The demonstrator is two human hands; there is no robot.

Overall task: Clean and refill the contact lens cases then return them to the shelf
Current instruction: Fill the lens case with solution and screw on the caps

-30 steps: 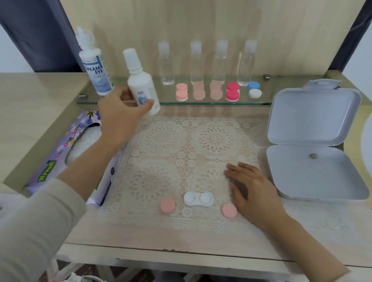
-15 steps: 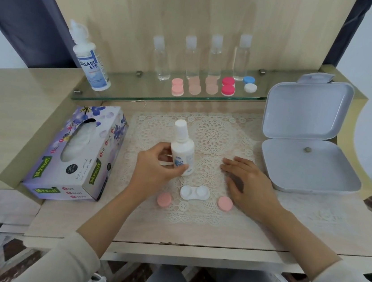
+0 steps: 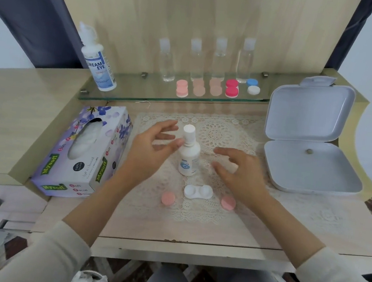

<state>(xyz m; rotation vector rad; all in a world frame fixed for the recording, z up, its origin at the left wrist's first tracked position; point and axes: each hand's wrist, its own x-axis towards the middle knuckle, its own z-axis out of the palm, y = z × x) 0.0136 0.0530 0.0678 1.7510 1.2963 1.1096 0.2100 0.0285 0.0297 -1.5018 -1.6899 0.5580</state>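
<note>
A small white solution bottle (image 3: pixel 188 155) stands upright on the lace mat (image 3: pixel 216 133). My left hand (image 3: pixel 153 151) is just left of it with fingers spread, the thumb tip touching or nearly touching the bottle's neck. My right hand (image 3: pixel 240 173) hovers to its right, fingers loosely spread, holding nothing. In front of the bottle lies an open white lens case (image 3: pixel 198 191), with one pink cap (image 3: pixel 168 197) to its left and another pink cap (image 3: pixel 228 202) to its right. Several closed lens cases (image 3: pixel 231 88) sit on the glass shelf (image 3: pixel 139 95).
A larger Dream Eye bottle (image 3: pixel 97 64) and several clear bottles (image 3: pixel 166 61) stand on the shelf. A tissue box (image 3: pixel 85 149) lies left of the mat. An open white plastic box (image 3: pixel 306 141) sits to the right. The table's front edge is near my arms.
My left hand brought the small bottle down from the shelf, set it upright on the mat and let go. My right hand lifted off the mat and moved toward the bottle.
</note>
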